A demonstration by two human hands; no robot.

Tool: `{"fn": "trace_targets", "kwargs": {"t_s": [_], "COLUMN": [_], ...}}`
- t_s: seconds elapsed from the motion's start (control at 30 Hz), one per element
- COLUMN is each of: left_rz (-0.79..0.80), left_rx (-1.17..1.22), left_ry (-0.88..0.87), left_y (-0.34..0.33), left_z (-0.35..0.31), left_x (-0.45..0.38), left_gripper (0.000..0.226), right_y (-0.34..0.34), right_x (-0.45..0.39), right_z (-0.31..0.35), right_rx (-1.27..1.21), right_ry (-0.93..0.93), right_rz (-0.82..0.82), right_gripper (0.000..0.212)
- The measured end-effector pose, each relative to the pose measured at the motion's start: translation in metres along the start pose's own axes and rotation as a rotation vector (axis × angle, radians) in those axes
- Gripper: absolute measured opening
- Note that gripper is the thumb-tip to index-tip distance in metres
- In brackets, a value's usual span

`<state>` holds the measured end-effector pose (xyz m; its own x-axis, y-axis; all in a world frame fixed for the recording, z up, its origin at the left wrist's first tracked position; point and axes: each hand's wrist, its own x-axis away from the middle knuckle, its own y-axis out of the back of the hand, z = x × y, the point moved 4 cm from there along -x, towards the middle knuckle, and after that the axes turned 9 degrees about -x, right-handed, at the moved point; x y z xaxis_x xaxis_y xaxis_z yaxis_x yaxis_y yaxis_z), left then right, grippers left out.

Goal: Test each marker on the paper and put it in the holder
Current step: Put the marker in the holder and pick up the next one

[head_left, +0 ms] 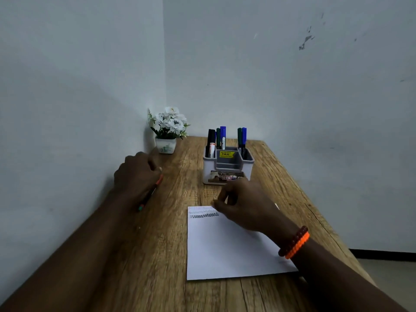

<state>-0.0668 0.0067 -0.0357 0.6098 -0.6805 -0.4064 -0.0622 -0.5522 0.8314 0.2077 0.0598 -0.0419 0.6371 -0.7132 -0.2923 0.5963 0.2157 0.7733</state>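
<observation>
Paper (227,251) lies near, scribbles at its far edge.
Left hand (135,176) grips a marker (150,192) (cap apparently off); right hand (243,206), fingers curled, may pinch the cap. Holder (227,164) is crowded, so it could tip.

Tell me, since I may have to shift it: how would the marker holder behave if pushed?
The holder looks like light plastic, so it would probably slide easily on the smooth table. The tall markers standing in its back could make it tip backward.
</observation>
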Motion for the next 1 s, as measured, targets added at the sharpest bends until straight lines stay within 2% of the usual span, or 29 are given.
{"fn": "trace_targets", "kwargs": {"t_s": [0.23, 0.53, 0.6, 0.67, 0.77, 0.87, 1.0], "left_rz": [0.187, 0.159, 0.167, 0.213, 0.388, 0.555, 0.678], "left_rx": [-0.113, -0.021, 0.116, 0.367, 0.788, 1.062, 1.211], "left_ry": [0.031, 0.004, 0.0, -0.009, -0.007, -0.077, -0.179], "left_y": [-0.02, -0.028, -0.026, -0.022, -0.014, -0.012, -0.019], "left_z": [0.003, 0.002, -0.005, -0.021, -0.048, -0.069, -0.09], "left_x": [-0.002, -0.008, -0.008, -0.003, 0.013, 0.028, 0.046], "left_gripper": [0.036, 0.027, 0.021, 0.019, 0.021, 0.027, 0.029], "right_y": [-0.002, -0.002, 0.0, 0.002, 0.005, 0.008, 0.004], "right_x": [0.001, 0.002, 0.003, 0.002, 0.002, 0.004, 0.006], "right_z": [0.003, 0.004, 0.004, 0.004, 0.002, 0.002, 0.009], "right_rx": [-0.042, -0.041, -0.051, -0.079, -0.218, -0.555, -0.978], "right_ry": [0.002, -0.01, -0.013, -0.019, -0.053, -0.159, -0.326], "right_rz": [0.004, -0.006, -0.027, -0.066, -0.121, -0.095, -0.013], "right_gripper": [0.017, 0.017, 0.017, 0.018, 0.019, 0.027, 0.037]}}
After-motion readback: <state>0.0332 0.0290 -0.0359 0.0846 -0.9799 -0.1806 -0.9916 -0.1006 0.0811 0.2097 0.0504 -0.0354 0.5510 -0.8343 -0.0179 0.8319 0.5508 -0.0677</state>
